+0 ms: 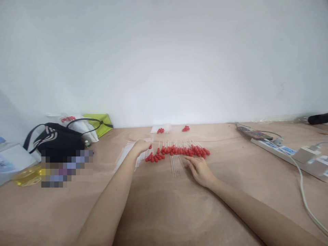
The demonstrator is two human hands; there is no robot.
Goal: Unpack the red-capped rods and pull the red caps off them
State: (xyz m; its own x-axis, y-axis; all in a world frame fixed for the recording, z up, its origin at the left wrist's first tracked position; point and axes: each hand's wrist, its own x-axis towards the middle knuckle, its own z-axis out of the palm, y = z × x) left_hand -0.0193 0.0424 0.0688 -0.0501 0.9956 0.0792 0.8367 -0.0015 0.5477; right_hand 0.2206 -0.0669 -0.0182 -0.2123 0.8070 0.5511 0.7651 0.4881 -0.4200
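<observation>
A row of several clear droppers with red rubber bulbs (179, 151) lies across the middle of a wooden table (164, 212). My left hand (140, 147) reaches to the left end of the row, fingers curled over a stack of clear plastic bags (127, 152), touching the bulbs there. My right hand (200, 169) rests palm down on the table, fingers stretched toward several bare glass tubes (175, 165) just below the row. Two small bags holding red bulbs (160, 130) (185, 128) lie farther back near the wall.
A black bag (57, 141) with white stripes, a white plastic bag and a green pouch (101, 123) stand at the left. A yellowish container (27, 175) sits beside them. At the right lie a white power strip (284, 150), a phone (253, 134), an adapter and cables.
</observation>
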